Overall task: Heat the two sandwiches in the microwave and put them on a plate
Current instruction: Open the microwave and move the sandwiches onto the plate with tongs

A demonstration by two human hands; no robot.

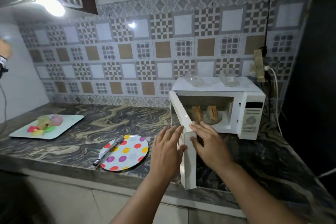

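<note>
Sandwiches: two brown toasted triangular sandwiches (204, 113) stand side by side on the glass turntable inside the white microwave oven (252, 112), which sits at the back right of the marbled stone counter (109, 123).
Direction from the hands: the sandwiches lie straight ahead and a little above the fingertips, deeper into the cavity, past the swung-out door.
Door: the white microwave door (188, 151) is hinged on the left and stands open toward the counter's front edge, its long axis upright, its free edge between the two hands.
Left hand: the left hand (167, 149) lies flat on the door's outer face, fingers spread and straight, thumb touching the door's edge.
Right hand: the right hand (207, 143) is on the inner side, fingers splayed, thumb on the door's edge; it pinches nothing.
Nearer hand: the right one, I'd say, since it is already on the cavity side with a clear run in.
Plate: the round white plate with coloured polka dots (125, 152) waits near the front edge, left of the door, with metal tongs (109, 151) lying across its left rim.
Room: open counter between plate and door; the door itself stands between cavity and plate.
Further left: a pale rectangular tray holding colourful items (72, 121).
</note>
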